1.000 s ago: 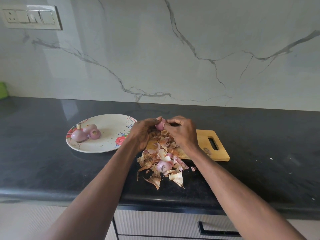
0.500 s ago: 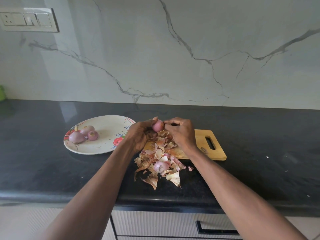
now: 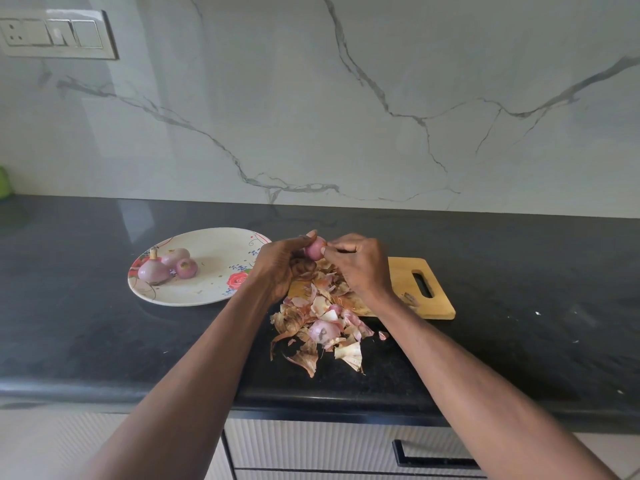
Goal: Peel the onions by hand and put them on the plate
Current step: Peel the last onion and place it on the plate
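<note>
A small pink onion [image 3: 314, 248] is held up between both hands above the wooden cutting board [image 3: 408, 289]. My left hand [image 3: 282, 265] grips it from the left, thumb over the top. My right hand [image 3: 358, 265] has its fingers curled and pinches at the onion's right side. Three peeled onions [image 3: 168, 266] lie together on the left part of the floral plate [image 3: 207, 289], which sits left of my hands. A heap of dry and pink onion skins [image 3: 323, 325] spreads from the board onto the counter.
The black counter [image 3: 86, 323] runs the full width, with a marble wall behind. A switch panel [image 3: 55, 34] is on the wall at upper left. A green object [image 3: 4, 181] shows at the far left edge. Drawers with a dark handle [image 3: 433, 459] lie below.
The onion has turned slightly between my fingers and my right hand has closed in on its right side. Both hands stay above the board.
</note>
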Demonstrator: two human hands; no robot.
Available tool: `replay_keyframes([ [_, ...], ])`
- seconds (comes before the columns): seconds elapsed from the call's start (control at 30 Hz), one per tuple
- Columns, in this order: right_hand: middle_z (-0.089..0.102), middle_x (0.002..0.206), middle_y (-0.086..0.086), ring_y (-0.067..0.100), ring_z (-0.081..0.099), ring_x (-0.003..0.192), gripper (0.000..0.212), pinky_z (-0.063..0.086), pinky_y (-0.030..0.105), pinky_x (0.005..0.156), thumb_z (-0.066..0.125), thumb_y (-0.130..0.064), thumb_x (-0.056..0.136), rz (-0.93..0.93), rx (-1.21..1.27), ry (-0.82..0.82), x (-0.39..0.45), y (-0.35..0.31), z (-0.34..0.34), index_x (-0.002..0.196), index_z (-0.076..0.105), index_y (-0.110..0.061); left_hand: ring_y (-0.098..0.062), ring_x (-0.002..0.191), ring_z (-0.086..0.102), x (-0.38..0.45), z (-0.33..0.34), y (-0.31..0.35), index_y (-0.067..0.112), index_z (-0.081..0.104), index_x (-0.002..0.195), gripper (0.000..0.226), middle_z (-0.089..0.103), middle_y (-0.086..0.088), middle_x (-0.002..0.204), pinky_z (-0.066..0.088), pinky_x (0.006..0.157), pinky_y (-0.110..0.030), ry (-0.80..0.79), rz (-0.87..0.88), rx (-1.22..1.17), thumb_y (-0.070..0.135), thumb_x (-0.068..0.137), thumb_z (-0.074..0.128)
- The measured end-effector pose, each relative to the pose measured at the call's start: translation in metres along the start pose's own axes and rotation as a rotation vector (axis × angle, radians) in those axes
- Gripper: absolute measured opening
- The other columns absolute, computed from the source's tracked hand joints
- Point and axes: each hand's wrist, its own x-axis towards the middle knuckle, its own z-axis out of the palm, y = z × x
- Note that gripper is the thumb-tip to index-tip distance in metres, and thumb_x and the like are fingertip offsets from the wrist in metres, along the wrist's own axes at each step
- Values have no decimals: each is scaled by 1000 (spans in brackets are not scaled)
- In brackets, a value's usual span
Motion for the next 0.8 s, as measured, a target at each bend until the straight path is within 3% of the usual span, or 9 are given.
replay_keyframes([
  [0.1,72,77,-1,9,67,67,4,52,18,59,78,-9,82,13,15,23,0,1,-2,81,78,-6,-19,57,58,0,0,-1,-10,68,97,31,69,-19,85,54,52,-25,-7,2,6,13,79,80],
  [0.23,73,76,-1,7,66,65,10,50,15,56,79,-17,82,34,-17,15,1,-3,1,83,78,-7,-20,56,56,2,-1,-4,-10,69,94,27,68,-18,80,53,51,-26,-1,40,46,11,82,79],
  [0.4,72,68,1,15,65,59,12,54,29,56,82,-18,79,45,-6,55,0,-3,2,75,78,-8,-22,59,59,3,0,-5,-13,71,94,25,69,-18,80,54,52,-25,-12,83,71,8,84,79],
  [0.6,68,63,7,19,58,53,21,48,26,52,83,-18,78,113,24,55,-2,-3,5,67,72,-5,-20,58,60,2,2,-7,-10,71,90,20,69,-16,77,54,52,-26,-32,62,96,8,84,77],
  [0.7,70,68,8,11,58,59,17,49,25,54,78,-16,82,216,69,52,2,-5,3,71,72,-4,-21,61,58,2,1,-6,-9,71,93,21,68,-18,83,51,53,-27,-43,46,71,11,86,76],
  [0.8,72,71,3,14,67,68,13,53,29,62,72,-14,86,256,102,67,8,-4,0,76,75,-7,-21,64,61,1,1,-3,-5,68,97,18,70,-17,85,55,57,-26,-70,45,44,11,89,73],
])
